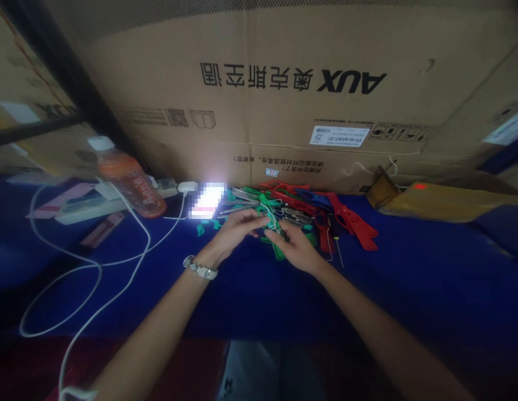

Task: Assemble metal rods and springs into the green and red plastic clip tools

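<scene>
My left hand (238,229) and my right hand (298,247) meet over the blue table. Between them they grip a green plastic part (270,213) with thin white wires on it. Both hands are closed, with thumbs and fingertips on the part; some fingers are hidden behind it. Another green plastic piece (279,254) lies just beneath the hands. Behind them is a pile of metal rods (242,196) and green pieces. To the right lie red plastic gun-shaped shells (346,217) and a blue one (313,197). A small screwdriver (338,250) with a yellow end lies beside them.
A large cardboard box (259,106) stands behind the table. At left are a drink bottle (131,181), a power strip (79,209), a looping white cable (133,273) and a glowing blurred screen (208,200). A brown cardboard piece (434,201) lies at right.
</scene>
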`<state>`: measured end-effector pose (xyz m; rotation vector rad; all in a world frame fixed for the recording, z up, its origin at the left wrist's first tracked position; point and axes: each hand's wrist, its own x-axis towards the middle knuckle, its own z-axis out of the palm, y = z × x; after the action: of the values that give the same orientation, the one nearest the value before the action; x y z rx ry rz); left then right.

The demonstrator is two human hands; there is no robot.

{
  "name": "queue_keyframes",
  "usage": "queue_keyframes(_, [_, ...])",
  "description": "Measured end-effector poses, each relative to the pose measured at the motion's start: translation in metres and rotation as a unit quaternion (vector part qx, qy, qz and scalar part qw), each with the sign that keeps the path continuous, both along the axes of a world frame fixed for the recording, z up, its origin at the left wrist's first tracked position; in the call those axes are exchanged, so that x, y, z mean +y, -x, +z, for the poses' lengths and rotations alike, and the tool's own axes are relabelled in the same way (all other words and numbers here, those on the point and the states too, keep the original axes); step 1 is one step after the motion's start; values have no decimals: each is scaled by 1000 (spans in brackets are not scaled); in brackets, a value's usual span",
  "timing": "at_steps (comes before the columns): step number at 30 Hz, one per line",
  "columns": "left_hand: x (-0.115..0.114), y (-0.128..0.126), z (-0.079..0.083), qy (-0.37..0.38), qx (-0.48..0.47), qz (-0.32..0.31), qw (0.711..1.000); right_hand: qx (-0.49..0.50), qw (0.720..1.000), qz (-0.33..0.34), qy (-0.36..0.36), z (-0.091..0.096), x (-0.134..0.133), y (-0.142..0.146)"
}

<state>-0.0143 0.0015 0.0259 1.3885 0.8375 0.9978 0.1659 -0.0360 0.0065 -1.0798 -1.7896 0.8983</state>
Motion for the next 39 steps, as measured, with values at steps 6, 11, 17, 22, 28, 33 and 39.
queue_keyframes(6, [3, 0, 9, -23, 47, 5, 999, -8, 1000, -6, 2, 1, -1, -1])
queue_keyframes(11, [4, 2, 12, -44, 64, -11, 997, -15, 1000, -4, 13, 0, -3, -1])
queue_keyframes(17, [5, 8, 5, 37, 36, -48, 997, -2, 1000, -3, 22, -4, -4, 2])
queue_keyframes(22, [3, 8, 3, 88, 5, -49, 995, -1, 999, -2, 34, -4, -4, 2])
queue_keyframes(28, [-1, 7, 0, 76, -36, -40, 996, -5, 1000, -4, 11, -2, -6, 1])
queue_keyframes(33, [-3, 10, 0, 69, -40, -66, 995, -45, 999, -19, -23, 2, -9, 0])
queue_keyframes(39, [-8, 6, 0, 94, -87, -61, 990, -39, 998, -24, -51, 3, -11, 1])
